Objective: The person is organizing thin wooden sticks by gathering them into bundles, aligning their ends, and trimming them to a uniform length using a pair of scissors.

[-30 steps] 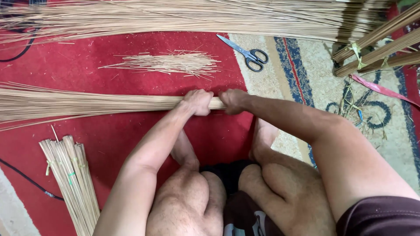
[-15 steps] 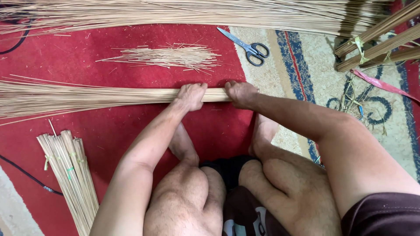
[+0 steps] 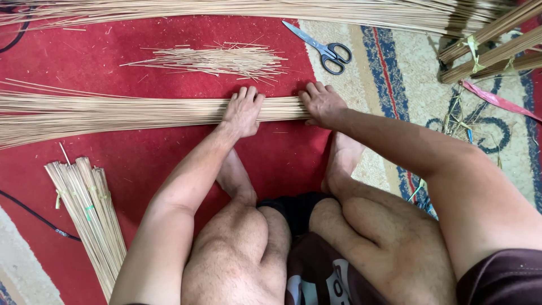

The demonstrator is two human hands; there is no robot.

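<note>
We sit on a red carpet (image 3: 113,164) on the floor. Our left hand (image 3: 243,112) and right hand (image 3: 323,104) lie flat, grip released, palms pressing on the near end of the long bundle of thin sticks (image 3: 113,113), which stretches across the carpet to the left. Nothing ties this end, so we judge it can fan out or roll if our pressure is uneven. Scissors (image 3: 324,48) lie near, blades closed; loose short sticks (image 3: 214,59) could mix in.
</note>
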